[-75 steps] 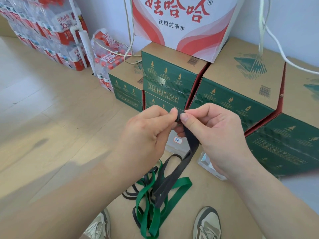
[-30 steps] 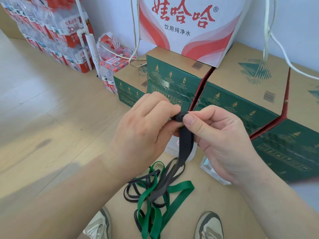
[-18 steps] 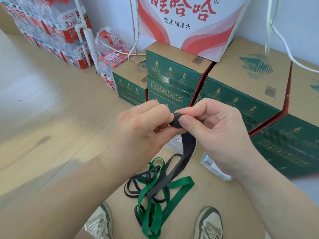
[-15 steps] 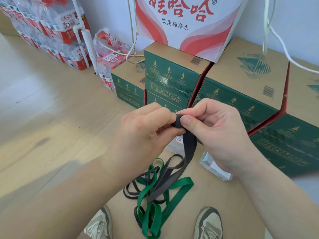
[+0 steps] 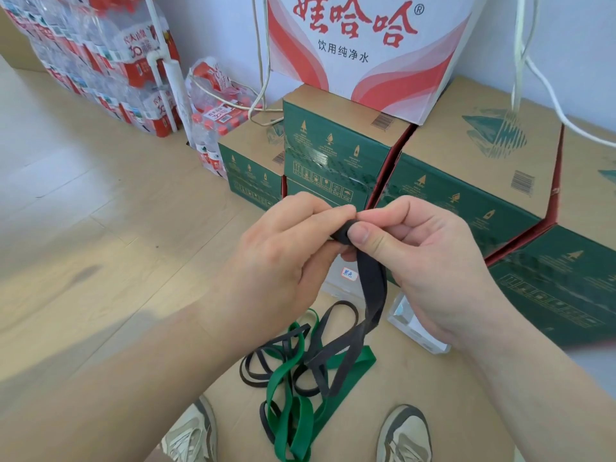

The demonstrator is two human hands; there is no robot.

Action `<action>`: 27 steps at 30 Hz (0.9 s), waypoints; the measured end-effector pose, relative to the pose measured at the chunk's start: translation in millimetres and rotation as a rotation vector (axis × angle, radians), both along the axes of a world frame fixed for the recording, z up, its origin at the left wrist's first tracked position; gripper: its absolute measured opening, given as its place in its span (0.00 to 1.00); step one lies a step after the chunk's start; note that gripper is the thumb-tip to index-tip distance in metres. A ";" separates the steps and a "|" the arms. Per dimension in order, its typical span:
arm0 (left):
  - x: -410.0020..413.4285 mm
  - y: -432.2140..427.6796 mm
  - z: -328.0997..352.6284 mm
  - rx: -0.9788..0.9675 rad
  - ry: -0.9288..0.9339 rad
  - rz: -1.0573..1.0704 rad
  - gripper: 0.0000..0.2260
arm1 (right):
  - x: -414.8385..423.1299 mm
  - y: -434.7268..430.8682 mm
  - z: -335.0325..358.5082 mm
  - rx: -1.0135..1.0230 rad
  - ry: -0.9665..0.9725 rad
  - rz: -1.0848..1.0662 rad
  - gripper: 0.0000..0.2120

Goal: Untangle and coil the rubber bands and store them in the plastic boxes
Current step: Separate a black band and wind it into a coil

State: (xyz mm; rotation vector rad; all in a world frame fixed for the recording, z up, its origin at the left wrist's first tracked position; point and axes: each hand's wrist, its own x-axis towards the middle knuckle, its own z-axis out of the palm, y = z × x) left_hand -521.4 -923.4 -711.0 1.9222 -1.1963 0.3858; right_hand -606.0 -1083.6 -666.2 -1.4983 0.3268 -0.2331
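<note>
A pale wooden floor (image 5: 83, 211) fills this storage corner. Green cartons (image 5: 333, 155) stand along the wall under a white drinking-water box (image 5: 366, 45), and shrink-wrapped packs of bottled water (image 5: 110, 61) are stacked at the far left. On the floor lies a cardboard sheet (image 5: 433, 411), and on it the green bands (image 5: 293, 425) and thin black bands (image 5: 263, 365) lie mixed in one pile, just in front of the person's shoes (image 5: 405, 435). Both hands are raised above this pile. The left hand (image 5: 283, 261) has its fingers curled and pinches the top end of a wide black band (image 5: 373, 285). The right hand (image 5: 426, 261) is curled too, and its thumb presses the same end from the other side. Compared with a few seconds ago, this end is no longer a flat strip. It is now turned over into a small tight roll (image 5: 343, 233) between the fingertips, so the coiling of this band has begun. The rest of the band hangs down and reaches the pile; it seems free of the other bands, but where it meets them I cannot tell surely. Two clear plastic boxes wait on the cardboard: the labelled box (image 5: 336, 290), partly hidden behind the hands, and a second box (image 5: 413, 328) just beside the right wrist. Most of the band is not yet wound and the pile is not yet sorted, so I judge that much of the task remains.
</note>
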 end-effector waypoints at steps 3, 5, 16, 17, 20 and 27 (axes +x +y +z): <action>2.4 0.1 1.6 0.010 0.006 0.032 0.13 | 1.2 2.2 -2.7 0.119 0.018 -0.049 0.07; 1.8 -0.4 3.6 0.003 0.003 0.049 0.13 | 2.9 2.7 -3.2 0.176 0.008 -0.074 0.06; 2.7 -3.4 8.8 -0.038 0.007 0.086 0.13 | 2.1 -4.7 -5.6 0.198 -0.059 0.034 0.07; 3.3 -3.7 8.0 -0.034 0.017 0.079 0.13 | 2.5 -4.7 -5.5 0.166 -0.058 0.012 0.08; 3.6 -5.5 6.3 -0.029 0.045 0.055 0.14 | 3.6 -3.9 -4.2 0.079 -0.059 -0.046 0.10; -3.3 -13.4 5.6 -0.021 0.053 0.084 0.15 | 3.4 7.5 -3.6 -0.042 -0.089 -0.128 0.07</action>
